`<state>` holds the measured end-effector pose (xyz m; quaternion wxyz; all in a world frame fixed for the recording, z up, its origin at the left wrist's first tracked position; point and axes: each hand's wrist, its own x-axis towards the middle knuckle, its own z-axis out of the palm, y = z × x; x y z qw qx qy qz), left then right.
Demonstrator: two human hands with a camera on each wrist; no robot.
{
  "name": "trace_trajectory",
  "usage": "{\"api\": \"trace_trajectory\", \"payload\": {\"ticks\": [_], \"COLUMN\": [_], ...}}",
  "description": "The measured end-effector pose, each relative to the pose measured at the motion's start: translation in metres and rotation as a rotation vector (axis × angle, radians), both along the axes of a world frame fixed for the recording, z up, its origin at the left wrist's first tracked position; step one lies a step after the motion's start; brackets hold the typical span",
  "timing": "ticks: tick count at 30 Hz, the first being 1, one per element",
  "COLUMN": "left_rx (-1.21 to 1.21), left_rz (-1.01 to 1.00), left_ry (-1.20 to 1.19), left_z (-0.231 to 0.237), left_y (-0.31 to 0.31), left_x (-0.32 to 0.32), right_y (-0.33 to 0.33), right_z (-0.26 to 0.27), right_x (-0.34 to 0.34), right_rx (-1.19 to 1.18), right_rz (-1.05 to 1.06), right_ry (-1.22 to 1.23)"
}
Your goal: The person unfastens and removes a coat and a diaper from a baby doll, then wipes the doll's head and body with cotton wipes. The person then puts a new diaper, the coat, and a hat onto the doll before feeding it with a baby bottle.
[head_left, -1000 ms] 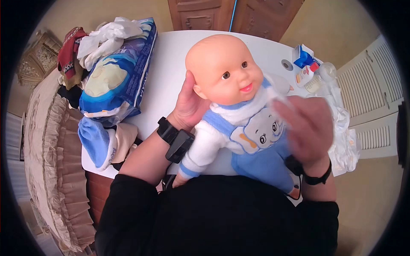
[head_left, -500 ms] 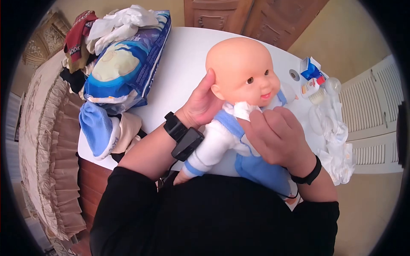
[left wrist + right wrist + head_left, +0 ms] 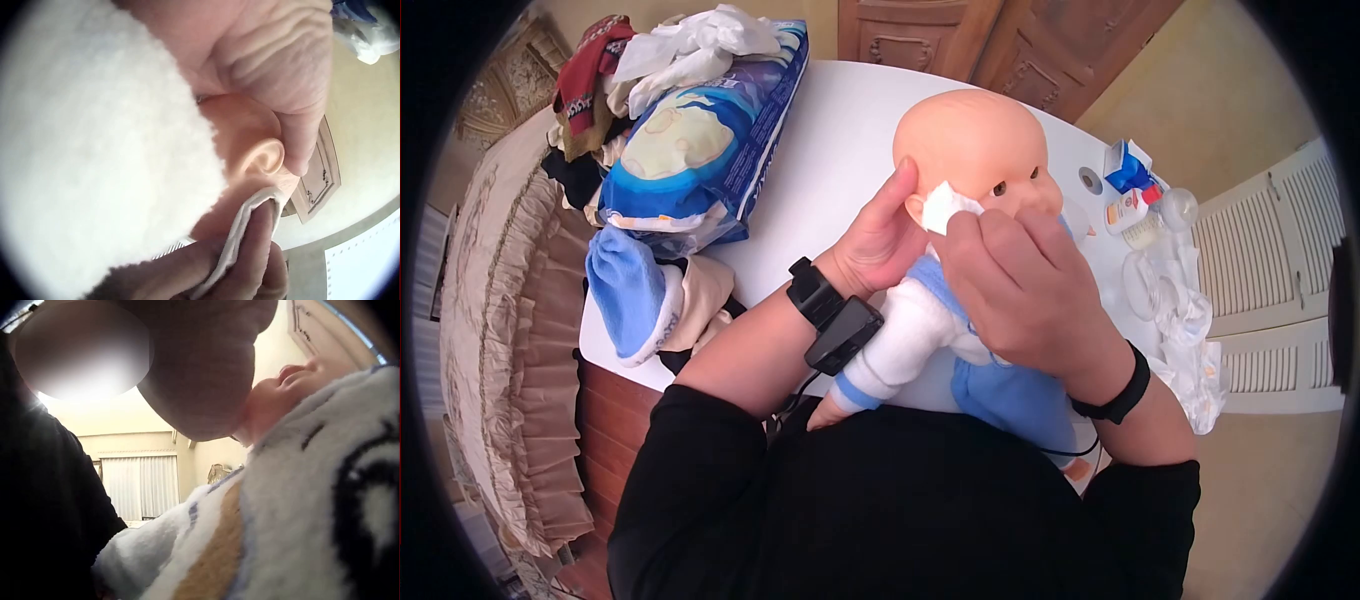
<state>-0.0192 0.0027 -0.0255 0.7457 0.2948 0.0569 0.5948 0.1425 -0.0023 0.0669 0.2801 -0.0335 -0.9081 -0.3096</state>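
Observation:
A baby doll [image 3: 970,140] in a white and blue outfit leans back above the table, its face turned to the right. The left hand [image 3: 880,235] supports the back of its head, thumb beside the ear; the other fingers are hidden behind the head. The right hand [image 3: 1025,290] pinches a folded white wipe [image 3: 950,207] against the doll's cheek, just in front of the ear. In the left wrist view the wipe [image 3: 240,234] lies between the fingers and the cheek, below the ear [image 3: 265,156]. The right wrist view shows the doll's mouth [image 3: 294,375] and its fuzzy top [image 3: 300,506].
On the white table [image 3: 840,110], a blue diaper pack [image 3: 700,150] with white cloths [image 3: 700,50] stands at the left, near a blue hat [image 3: 625,290]. At the right are a blue box [image 3: 1125,168], a red-capped bottle [image 3: 1130,210] and clear plastic packaging [image 3: 1185,330].
The right hand has moved from the doll's chest up past its neck to the cheek, carrying the wipe. The doll's head has shifted right in view, with the left hand still behind it.

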Motion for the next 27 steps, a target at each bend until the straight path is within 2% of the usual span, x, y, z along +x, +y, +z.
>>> {"api": "trace_trajectory", "payload": {"ticks": [8, 10, 12, 14, 16, 21, 25, 27], "left_rx": [0.030, 0.053, 0.025, 0.008, -0.007, 0.006, 0.053, 0.031], "left_rz": [0.066, 0.083, -0.053, -0.041, -0.032, -0.066, 0.010, 0.021], "left_ry": [0.028, 0.058, -0.047, -0.003, 0.035, 0.028, 0.039, -0.040], "left_z": [0.005, 0.007, 0.006, 0.002, 0.002, 0.003, 0.009, 0.008], "left_y": [0.000, -0.002, -0.002, -0.001, -0.001, 0.001, -0.001, 0.000], "left_x": [0.001, 0.001, 0.001, 0.000, -0.001, -0.002, 0.004, 0.004], "right_y": [-0.015, -0.017, -0.018, -0.015, -0.010, -0.011, -0.013, -0.016], "right_z": [-0.003, -0.005, 0.002, 0.004, 0.004, -0.001, -0.002, -0.002], "right_x": [0.020, 0.022, 0.014, 0.004, -0.003, -0.004, 0.007, 0.011], "right_rx": [-0.092, -0.073, -0.024, 0.024, 0.033, 0.060, 0.079, 0.069], "right_rz": [-0.044, -0.031, -0.016, -0.005, -0.103, -0.134, -0.130, -0.145], "right_ry": [-0.177, -0.138, -0.097, -0.054, -0.070, -0.162, -0.219, -0.245]}}
